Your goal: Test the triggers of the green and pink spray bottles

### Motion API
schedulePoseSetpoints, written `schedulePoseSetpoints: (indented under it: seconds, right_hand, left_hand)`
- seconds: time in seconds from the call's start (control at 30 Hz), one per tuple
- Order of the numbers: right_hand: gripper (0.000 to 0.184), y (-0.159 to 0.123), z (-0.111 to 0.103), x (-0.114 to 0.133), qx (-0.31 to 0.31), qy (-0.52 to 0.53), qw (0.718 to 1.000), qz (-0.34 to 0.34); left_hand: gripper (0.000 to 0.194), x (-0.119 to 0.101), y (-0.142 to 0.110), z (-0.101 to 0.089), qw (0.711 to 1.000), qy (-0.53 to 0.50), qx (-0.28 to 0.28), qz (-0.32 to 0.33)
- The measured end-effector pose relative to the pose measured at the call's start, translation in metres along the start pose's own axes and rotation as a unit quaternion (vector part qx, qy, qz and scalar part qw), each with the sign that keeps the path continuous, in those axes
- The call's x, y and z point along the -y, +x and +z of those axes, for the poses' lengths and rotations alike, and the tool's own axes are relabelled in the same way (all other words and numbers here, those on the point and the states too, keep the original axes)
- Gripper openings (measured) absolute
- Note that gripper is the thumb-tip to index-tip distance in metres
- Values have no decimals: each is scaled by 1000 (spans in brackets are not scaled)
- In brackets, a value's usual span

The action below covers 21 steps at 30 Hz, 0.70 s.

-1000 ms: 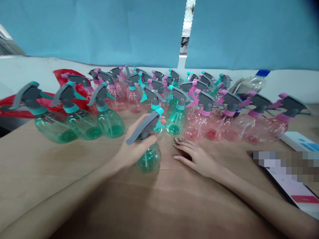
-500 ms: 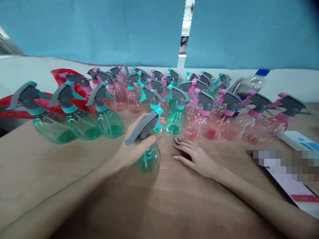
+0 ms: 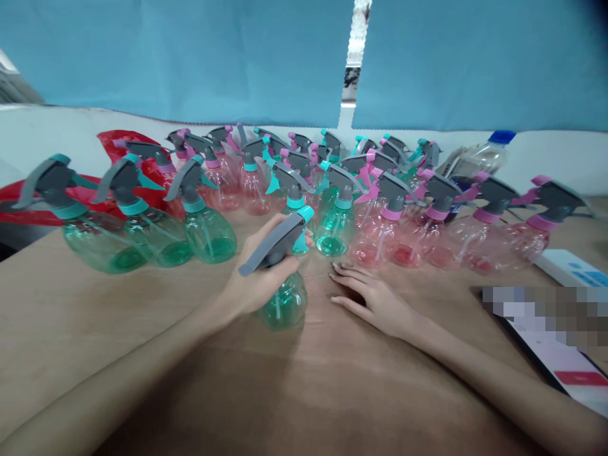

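Gripping a green spray bottle (image 3: 285, 307) around its neck, I'm clamping my left hand (image 3: 259, 278) on it, fingers wrapping behind. It's sitting midway across the table (image 3: 247, 392), well in from the left edge, in front of the other spray bottles (image 3: 210, 237) crowding toward the far edge. My right hand (image 3: 377, 301) is resting palm-down just beside, fingers slightly apart.

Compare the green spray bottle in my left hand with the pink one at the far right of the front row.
The green bottle has a turquoise nozzle tip; the pink bottle has a pink one.
The left hand grips the green bottle; no hand touches the pink bottle.
The green bottle's tip points picture-right, the pink bottle's picture-left.
Both have grey spray heads and see-through bodies.
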State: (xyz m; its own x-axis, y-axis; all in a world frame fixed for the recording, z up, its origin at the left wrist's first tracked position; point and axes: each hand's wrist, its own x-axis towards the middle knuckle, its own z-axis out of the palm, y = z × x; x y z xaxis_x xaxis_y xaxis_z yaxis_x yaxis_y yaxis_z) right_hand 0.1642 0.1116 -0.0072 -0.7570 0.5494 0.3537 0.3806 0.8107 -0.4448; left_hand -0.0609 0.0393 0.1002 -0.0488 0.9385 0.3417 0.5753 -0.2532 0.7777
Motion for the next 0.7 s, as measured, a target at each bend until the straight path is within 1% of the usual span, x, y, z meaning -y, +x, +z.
schedulePoseSetpoints:
  seconds: [0.1,0.23,0.33,0.43,0.5,0.57,0.7]
  right_hand:
    - [44,0,0,-1,6,-7,1000,1]
    - [45,0,1,-3,6,-5,1000,0]
    - [44,-1,2,-3,1,1,1000,-1]
    - [44,-1,2,-3,-1,1,1000,-2]
    - [43,-1,1,-2,-1,-2,1000,-2]
    - [43,-1,1,-2,1,-5,1000,-1]
    - [44,0,1,-2,3,-8,1000,-2]
  left_hand:
    - [17,-4,1,0,999,-38,5,6]
    - [14,-7,0,-1,1000,-28,2,10]
    - [13,-5,-1,0,999,-46,-1,12]
    - [13,-3,-1,-1,999,-42,0,9]
    - [17,-3,-1,-1,999,-35,5,3]
    - [25,-4,-1,-2,999,-39,14,-5]
    - [36,-5,-1,-2,996,-80,32,-12]
